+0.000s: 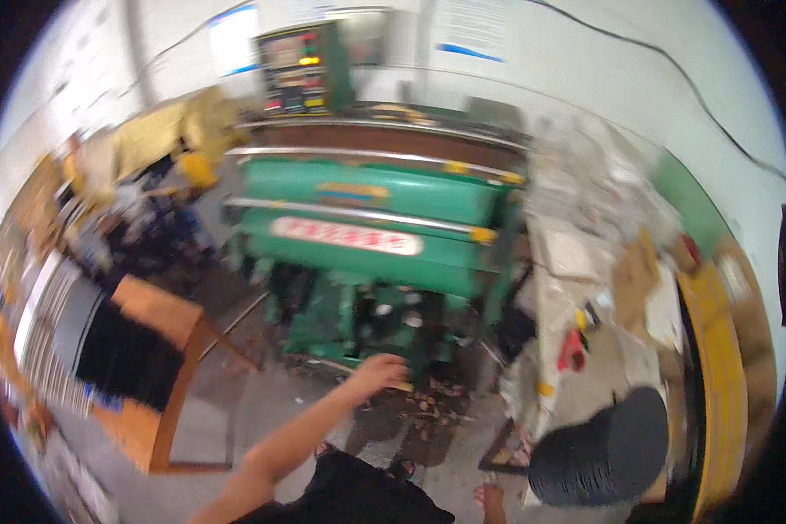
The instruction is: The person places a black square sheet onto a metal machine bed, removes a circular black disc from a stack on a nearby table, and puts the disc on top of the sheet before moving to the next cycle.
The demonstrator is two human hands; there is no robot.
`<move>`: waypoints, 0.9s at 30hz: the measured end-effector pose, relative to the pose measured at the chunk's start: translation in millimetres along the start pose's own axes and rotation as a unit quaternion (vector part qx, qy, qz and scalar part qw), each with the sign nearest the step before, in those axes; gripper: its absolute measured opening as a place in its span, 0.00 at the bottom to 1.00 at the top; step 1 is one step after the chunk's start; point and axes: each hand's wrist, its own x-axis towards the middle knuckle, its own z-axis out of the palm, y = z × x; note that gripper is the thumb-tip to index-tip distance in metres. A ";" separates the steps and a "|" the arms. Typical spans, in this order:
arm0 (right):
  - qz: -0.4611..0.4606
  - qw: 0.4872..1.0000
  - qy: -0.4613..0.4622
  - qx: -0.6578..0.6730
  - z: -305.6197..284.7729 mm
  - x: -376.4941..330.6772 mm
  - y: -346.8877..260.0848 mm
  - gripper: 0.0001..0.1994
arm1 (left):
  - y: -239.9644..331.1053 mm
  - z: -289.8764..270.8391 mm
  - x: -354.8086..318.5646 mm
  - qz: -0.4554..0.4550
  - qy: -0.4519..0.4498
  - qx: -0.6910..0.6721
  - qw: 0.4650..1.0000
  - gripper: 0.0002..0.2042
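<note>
My left arm reaches forward from the lower edge. Its hand (377,375) hovers in front of the lower frame of a green machine (367,231), with fingers bent and smeared by motion. A small pale yellow piece shows just beneath those fingers; whether it is held cannot be made out. Low in the picture, right of my dark clothing, my right hand (490,499) hangs down, small and blurred. Nearest to it is a rounded black bundle of thin layers (598,454) on the right-hand table (546,419).
At left, a wooden stand (162,441) bears black and pale layered stacks (131,349). Scraps (428,403) litter the floor under the machine. A control box (297,70) with lit displays stands behind. The right table carries a red-handled tool (572,351), brown sheets and clear plastic.
</note>
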 end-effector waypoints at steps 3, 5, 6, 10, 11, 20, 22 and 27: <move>0.046 0.995 -0.068 -0.054 63.0 2.6 -30.4 0.08 | -16.5 -187.9 -112.4 0.094 0.365 0.056 0.924 0.12; 0.069 0.989 -0.103 -0.083 107.4 1.2 -45.3 0.07 | 29.6 -254.3 -213.6 0.276 0.570 0.166 0.756 0.06; 0.071 0.985 -0.123 -0.099 136.0 1.6 -56.3 0.07 | 56.7 -285.2 -269.1 0.397 0.630 0.172 0.644 0.08; 0.067 0.972 -0.155 -0.162 203.1 9.3 -96.9 0.06 | 78.2 -354.0 -443.4 0.198 0.893 0.249 0.317 0.12; 0.066 0.968 -0.173 -0.169 223.3 15.3 -99.9 0.06 | 71.7 -375.7 -477.1 0.140 0.901 0.284 0.296 0.16; 0.011 0.972 -0.194 -0.129 313.7 69.1 -153.4 0.09 | 39.7 -508.3 -551.9 0.158 0.787 0.013 0.596 0.17; -0.022 0.967 -0.136 -0.215 377.8 27.0 -179.5 0.11 | 45.1 -501.2 -564.4 0.209 0.788 -0.055 0.576 0.14; 0.011 0.970 -0.141 -0.199 376.2 -17.8 -159.3 0.17 | -5.9 -429.9 -574.1 0.398 0.630 -0.138 0.653 0.07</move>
